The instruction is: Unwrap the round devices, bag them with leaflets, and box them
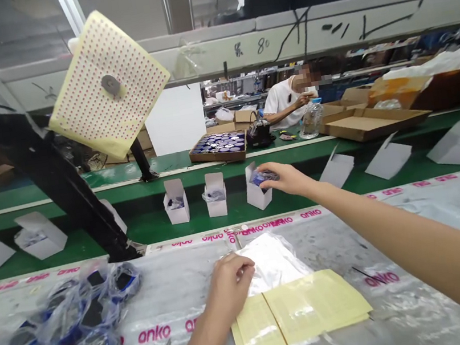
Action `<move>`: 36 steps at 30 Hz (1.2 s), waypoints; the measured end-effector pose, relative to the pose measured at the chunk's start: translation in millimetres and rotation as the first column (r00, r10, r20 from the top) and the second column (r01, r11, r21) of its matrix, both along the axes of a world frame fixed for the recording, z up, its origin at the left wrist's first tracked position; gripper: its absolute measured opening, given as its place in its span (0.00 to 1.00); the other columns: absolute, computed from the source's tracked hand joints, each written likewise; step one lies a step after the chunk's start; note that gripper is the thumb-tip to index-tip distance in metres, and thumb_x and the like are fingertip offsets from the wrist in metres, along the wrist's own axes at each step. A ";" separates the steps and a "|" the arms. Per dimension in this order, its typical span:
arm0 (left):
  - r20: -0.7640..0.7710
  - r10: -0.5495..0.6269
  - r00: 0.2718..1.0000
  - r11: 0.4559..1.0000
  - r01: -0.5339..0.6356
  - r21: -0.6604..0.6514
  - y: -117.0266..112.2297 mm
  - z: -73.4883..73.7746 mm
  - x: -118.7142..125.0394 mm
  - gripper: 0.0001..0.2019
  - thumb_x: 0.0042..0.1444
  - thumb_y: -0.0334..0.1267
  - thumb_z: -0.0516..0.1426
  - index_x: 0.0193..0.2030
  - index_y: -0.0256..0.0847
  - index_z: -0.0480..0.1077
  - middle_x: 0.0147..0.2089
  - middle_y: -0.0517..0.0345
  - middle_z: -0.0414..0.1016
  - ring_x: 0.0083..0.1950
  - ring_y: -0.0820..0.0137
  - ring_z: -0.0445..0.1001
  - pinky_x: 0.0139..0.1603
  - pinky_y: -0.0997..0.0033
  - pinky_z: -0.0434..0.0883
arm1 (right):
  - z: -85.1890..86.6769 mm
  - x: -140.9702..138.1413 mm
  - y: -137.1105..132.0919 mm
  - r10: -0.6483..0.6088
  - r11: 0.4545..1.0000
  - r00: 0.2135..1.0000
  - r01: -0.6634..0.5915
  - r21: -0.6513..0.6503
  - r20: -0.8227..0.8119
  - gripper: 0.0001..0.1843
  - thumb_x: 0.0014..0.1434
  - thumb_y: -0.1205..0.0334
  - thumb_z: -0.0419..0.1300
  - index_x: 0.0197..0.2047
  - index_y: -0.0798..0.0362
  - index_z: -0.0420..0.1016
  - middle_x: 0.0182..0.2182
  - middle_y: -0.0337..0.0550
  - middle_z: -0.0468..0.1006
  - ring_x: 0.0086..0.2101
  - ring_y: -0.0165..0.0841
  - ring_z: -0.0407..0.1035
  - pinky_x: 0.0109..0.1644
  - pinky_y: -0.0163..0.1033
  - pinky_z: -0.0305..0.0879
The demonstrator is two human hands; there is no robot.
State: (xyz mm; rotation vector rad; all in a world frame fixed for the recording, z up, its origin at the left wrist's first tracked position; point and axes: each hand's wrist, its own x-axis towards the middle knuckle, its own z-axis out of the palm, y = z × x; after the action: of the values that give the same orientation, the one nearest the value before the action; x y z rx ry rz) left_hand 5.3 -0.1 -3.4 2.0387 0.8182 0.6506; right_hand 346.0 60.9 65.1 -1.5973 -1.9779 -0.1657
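Observation:
My right hand (289,178) grips a blue item in a clear plastic bag (260,177) at the mouth of an open white box (259,196). That box stands upright with its flap raised. Nearer to me, my left hand (231,282) has its fingers curled together beside a white plastic bag (275,258); whatever is between its fingertips is hidden. In front of the bag lie yellow sheets (314,307) with a brown band across them. Two more open boxes, a middle one (216,202) and a left one (177,209), contain bagged items.
Several bagged blue items (82,315) are heaped at the left of the plastic-covered table. A black post (64,191) rises there, near a hanging sticker sheet (109,87). Behind the green belt (145,214) are a carton of round blue pieces (220,146), a bottle (312,120) and a seated person (286,100).

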 end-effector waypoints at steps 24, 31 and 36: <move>-0.040 -0.051 0.998 0.999 0.051 -0.003 4.8 -1.4 0.2 0.10 0.63 0.39 0.54 0.40 0.43 0.77 0.39 0.54 0.77 0.42 0.63 0.73 0.47 0.63 0.67 | -49.4 -86.7 0.7 -0.181 0.978 0.972 0.194 -0.076 0.151 0.30 0.64 0.63 0.64 0.67 0.51 0.64 0.61 0.54 0.69 0.51 0.45 0.72 0.54 0.46 0.72; -0.051 -0.043 0.998 0.999 0.042 -0.008 5.5 -0.5 1.2 0.10 0.63 0.38 0.54 0.40 0.43 0.77 0.40 0.55 0.78 0.43 0.63 0.74 0.48 0.63 0.67 | -33.9 -16.4 -19.3 -0.456 0.890 0.887 0.456 -0.015 -0.068 0.30 0.68 0.56 0.56 0.69 0.57 0.60 0.67 0.66 0.59 0.63 0.57 0.60 0.64 0.62 0.61; -0.043 -0.036 0.998 0.999 0.036 0.005 6.7 -0.9 2.1 0.10 0.63 0.38 0.54 0.40 0.43 0.77 0.40 0.55 0.78 0.41 0.65 0.74 0.45 0.64 0.67 | -39.8 35.0 -6.4 -0.611 0.791 0.757 0.575 -0.211 -0.230 0.37 0.54 0.57 0.69 0.63 0.63 0.67 0.56 0.69 0.73 0.54 0.58 0.70 0.56 0.60 0.69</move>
State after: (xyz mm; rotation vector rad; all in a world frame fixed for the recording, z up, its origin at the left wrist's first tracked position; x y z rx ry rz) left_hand 7.4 6.6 -4.3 2.0744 0.8035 0.5914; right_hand 381.0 54.5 25.3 -2.1617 -1.2227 -0.0447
